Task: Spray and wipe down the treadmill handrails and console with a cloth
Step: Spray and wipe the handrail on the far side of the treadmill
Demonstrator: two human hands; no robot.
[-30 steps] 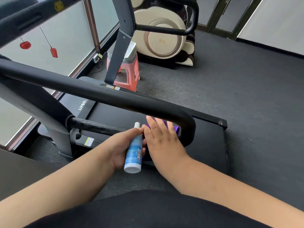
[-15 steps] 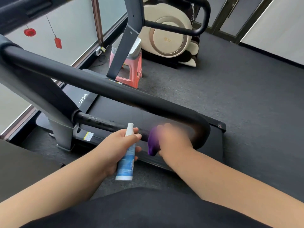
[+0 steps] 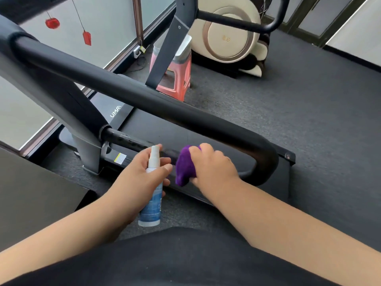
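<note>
So the spray bottle (image 3: 151, 195) is standing pretty much upright in the left hand (image 3: 137, 180), long axis running up and down with a slight lean, white nozzle at the top and the base down toward the person's body. The nozzle sits right next to the lower bar (image 3: 132, 141) of the treadmill's side rail. The label on the bottle is blue and white, but the print is too small and blurry for me to read. The only writing I can actually make out is "UMA" in white letters on the dark front cover of the treadmill (image 3: 115, 112), and part of it is cut off by the big handrail (image 3: 144, 98). That handrail is a fat black tube running diagonally from upper left down to the right, where it curves around and comes back as the thinner lower bar. The left hand's fingers are wrapped around the bottle's neck and upper body, thumb across the front, a snug hold. The right hand (image 3: 212, 166) has its fingers curled over a bunched purple cloth (image 3: 184, 166), pressing it onto the lower bar just beside the bottle, close to the bend of the rail. Behind the treadmill there's a pink plastic stool (image 3: 177, 79) on the grey carpet, a cream-coloured exercise machine (image 3: 228, 34) further back, and a couple of red ornaments (image 3: 52, 23) hanging at the window.
</note>
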